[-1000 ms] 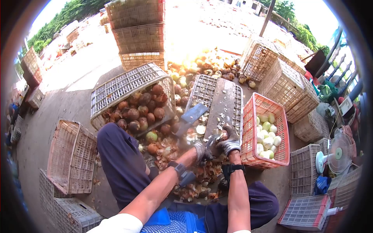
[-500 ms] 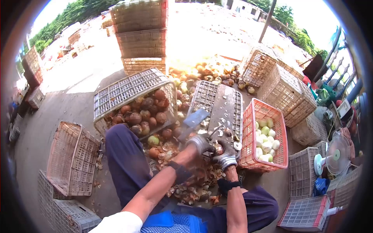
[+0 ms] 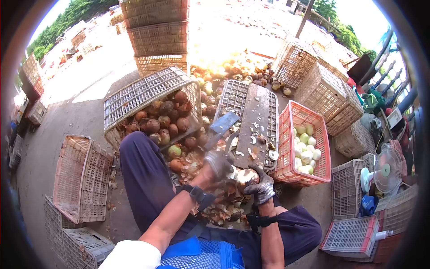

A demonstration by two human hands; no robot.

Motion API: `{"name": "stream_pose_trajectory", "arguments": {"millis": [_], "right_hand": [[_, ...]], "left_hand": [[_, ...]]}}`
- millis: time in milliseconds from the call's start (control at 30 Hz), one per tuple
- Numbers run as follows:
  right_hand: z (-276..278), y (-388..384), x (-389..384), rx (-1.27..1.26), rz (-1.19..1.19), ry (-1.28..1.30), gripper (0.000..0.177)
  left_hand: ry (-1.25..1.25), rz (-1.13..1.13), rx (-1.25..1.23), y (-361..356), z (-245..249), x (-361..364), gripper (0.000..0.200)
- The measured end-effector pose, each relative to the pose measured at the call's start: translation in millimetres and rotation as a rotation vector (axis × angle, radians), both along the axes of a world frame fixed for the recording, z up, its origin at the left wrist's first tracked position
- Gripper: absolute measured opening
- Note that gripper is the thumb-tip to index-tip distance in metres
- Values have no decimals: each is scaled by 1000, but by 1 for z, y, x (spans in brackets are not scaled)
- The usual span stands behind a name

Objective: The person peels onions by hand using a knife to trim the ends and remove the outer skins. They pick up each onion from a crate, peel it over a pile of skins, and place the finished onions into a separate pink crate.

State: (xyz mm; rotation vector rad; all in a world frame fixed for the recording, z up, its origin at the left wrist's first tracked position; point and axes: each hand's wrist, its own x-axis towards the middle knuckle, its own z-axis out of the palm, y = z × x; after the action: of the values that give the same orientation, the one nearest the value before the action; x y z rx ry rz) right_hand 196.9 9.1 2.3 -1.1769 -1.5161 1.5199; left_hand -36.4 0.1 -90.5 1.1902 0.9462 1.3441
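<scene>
Onion [image 3: 246,176] is resting in my right hand's [image 3: 263,184] closed grip, just off the wooden board's [image 3: 263,96] near end; left of that end, my left hand [image 3: 218,164] is blurring, its hold unclear.

There's a tall stack of brown crates [image 3: 156,36] at back, L of ctr, a worn crate [image 3: 94,184] at L w/ a grey crate [image 3: 87,246] nr it, pale crates [image 3: 320,92] upper R nr a thin pole [image 3: 304,19], an elec. fan [image 3: 388,170] w/ a blue item [image 3: 368,206] by its base, & trees [image 3: 347,38] in bkgd.
</scene>
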Motion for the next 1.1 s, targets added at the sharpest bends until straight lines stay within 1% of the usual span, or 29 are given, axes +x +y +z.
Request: {"name": "stream_pose_trajectory", "arguments": {"millis": [33, 67, 100, 133, 167, 233, 267, 367, 400, 433, 500, 533, 567, 600, 633, 667, 700, 733, 800, 867, 933, 967, 1000, 1033, 1067, 1100], "right_hand": [[5, -2, -1, -77, -19, 98, 98], [16, -6, -6, -153, -35, 196, 99], [27, -9, -10, -230, -52, 295, 100], [30, -10, -11, -240, -51, 358, 97], [33, -10, -12, -251, -51, 421, 93], [31, -8, -11, -235, -64, 535, 79], [25, -4, -6, -212, -26, 544, 77], [16, 3, -7, -105, -62, 650, 70], [1, 9, -3, -149, -39, 739, 62], [-14, 14, 1, -196, -17, 827, 54], [-42, 21, 6, -211, -23, 904, 44], [-54, 25, 10, -222, -13, 935, 40], [-64, 29, 9, -154, -15, 863, 31], [-75, 33, 7, -35, -20, 738, 23], [-82, 40, 3, 240, -52, 350, 16], [-89, 46, -3, 540, -147, -85, 13], [-83, 47, -8, 814, -86, -557, 13], [-74, 47, -13, 1121, -87, -1003, 13], [-58, 45, -21, 1133, -113, -977, 13], [-40, 39, -24, 1140, -133, -957, 14], [-11, 31, -22, 1124, -149, -959, 13], [13, 24, -20, 1094, -154, -970, 12], [35, 16, -18, 1056, -155, -982, 11], [53, 10, -16, 930, -71, -1039, 12], [42, 10, -13, 938, -102, -1050, 13], [26, 17, -11, 954, -137, -1060, 13]], "left_hand": [[-175, 28, -22, 2, -21, -3, 10], [-34, 33, 71, 2, -46, -13, 14], [462, 44, 51, -6, -10, -11, 14], [961, 35, 67, -14, 30, -9, 14], [1159, 10, 91, -16, 49, -6, 12], [1553, -48, 139, -16, 63, -2, 7], [1427, 24, 172, -15, 38, 0, 10], [1426, -193, -152, -4, 28, 15, 16], [1217, -43, -210, -5, 26, 16, 22], [1164, -67, -257, -5, 29, 19, 24], [1067, -107, -330, -1, 48, 23, 27], [1051, -130, -264, -2, 55, 25, 27], [1019, -166, -254, 1, 57, 25, 29], [985, -202, -246, 3, 58, 26, 31], [987, -215, -229, 4, 54, 28, 28], [1002, -207, -203, 7, 48, 31, 25], [1032, -186, -179, 12, 40, 33, 22], [1050, -170, -164, 16, 32, 36, 19], [1067, -158, -179, 21, 15, 38, 16], [1061, -140, -270, 14, -5, 39, 17], [976, -82, -377, 2, -24, 35, 18], [758, -121, -714, -11, 13, 34, 19], [593, -75, -683, -13, 17, 32, 20], [421, -36, -648, -14, 19, 31, 21], [254, -7, -611, -16, 23, 29, 22], [-29, 41, -622, -25, 89, 34, 25]]}}
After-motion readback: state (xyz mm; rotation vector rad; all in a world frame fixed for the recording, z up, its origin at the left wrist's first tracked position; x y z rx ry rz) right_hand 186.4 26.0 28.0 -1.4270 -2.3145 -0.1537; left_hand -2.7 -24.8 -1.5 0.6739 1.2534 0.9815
